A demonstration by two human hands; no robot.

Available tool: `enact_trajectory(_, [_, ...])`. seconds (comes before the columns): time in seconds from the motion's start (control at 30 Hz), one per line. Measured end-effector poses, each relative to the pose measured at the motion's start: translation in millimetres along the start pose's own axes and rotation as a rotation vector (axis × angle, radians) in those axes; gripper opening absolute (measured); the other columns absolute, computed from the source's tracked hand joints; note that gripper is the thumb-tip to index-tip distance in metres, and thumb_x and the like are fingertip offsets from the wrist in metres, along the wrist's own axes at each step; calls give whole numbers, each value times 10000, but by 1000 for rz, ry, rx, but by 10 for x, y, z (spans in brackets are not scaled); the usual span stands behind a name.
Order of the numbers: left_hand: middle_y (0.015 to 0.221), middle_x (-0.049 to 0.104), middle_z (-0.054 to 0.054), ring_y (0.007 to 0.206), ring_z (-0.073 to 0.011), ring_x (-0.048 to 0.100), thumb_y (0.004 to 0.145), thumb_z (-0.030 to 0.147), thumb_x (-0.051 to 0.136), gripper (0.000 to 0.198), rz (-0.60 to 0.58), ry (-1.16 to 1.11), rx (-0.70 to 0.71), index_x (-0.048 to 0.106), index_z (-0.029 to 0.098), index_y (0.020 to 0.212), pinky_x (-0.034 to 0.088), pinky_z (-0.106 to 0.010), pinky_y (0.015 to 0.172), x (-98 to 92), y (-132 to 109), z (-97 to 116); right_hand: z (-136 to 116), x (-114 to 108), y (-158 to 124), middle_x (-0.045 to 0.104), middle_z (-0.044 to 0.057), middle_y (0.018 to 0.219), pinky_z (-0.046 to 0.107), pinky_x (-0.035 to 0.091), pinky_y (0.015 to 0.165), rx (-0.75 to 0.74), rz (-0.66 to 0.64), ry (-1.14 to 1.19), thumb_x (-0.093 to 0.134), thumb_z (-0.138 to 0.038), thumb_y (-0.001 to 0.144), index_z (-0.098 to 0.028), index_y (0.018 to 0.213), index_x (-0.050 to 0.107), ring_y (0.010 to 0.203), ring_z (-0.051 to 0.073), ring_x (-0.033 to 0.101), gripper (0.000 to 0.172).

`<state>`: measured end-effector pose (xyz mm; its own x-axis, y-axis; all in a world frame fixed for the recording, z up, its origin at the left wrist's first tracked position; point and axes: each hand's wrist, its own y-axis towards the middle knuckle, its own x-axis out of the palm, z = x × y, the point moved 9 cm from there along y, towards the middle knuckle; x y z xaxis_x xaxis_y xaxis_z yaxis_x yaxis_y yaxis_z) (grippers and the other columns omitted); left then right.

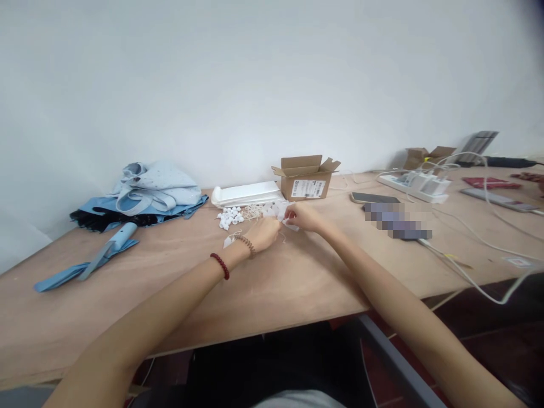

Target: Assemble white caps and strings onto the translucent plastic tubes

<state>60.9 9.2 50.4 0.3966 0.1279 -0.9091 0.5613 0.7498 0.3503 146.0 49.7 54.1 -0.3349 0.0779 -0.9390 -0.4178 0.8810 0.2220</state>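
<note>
My left hand (264, 233) is closed over the table, its fingers curled; what they hold, if anything, I cannot make out. Close beside it, my right hand (301, 216) has thumb and forefinger pinched at a small whitish piece too small to name. Translucent white pieces (274, 208) lie just behind both hands. To their left sits a pile of small white plastic parts (230, 217), with a heap of thin cream cords (254, 212) next to it. Another pale piece with a cord (229, 240) lies partly hidden by my left wrist.
Behind my hands are a white flat pack (244, 194) and an open cardboard box (304, 184). A blue umbrella (113, 243) and a pale cloth bag (159, 184) lie left. Rightward are phones (374, 198), a power strip (419, 187) and loose cables (461, 275).
</note>
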Motion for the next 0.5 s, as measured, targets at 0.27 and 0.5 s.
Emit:
enact_trajectory(0.27, [817,706,-58,761,-179,641,746,120,534,163,322,-190,-207,685,152,799,499,-308,754,-629,-422,-151,-149,27,-112,673,108,942,257,378,633,80,-22,-282,580,-166,704,-170,881,666,854,222,609,197])
enact_trajectory(0.5, [818,710,-78,747,-192,668,691,272,691,279,505,-778,-447,689,106,915,547,-325,713,-659,-848,-573,-104,59,-118,672,114,775,258,349,567,144,10,-239,541,-202,719,-142,754,668,714,209,606,145])
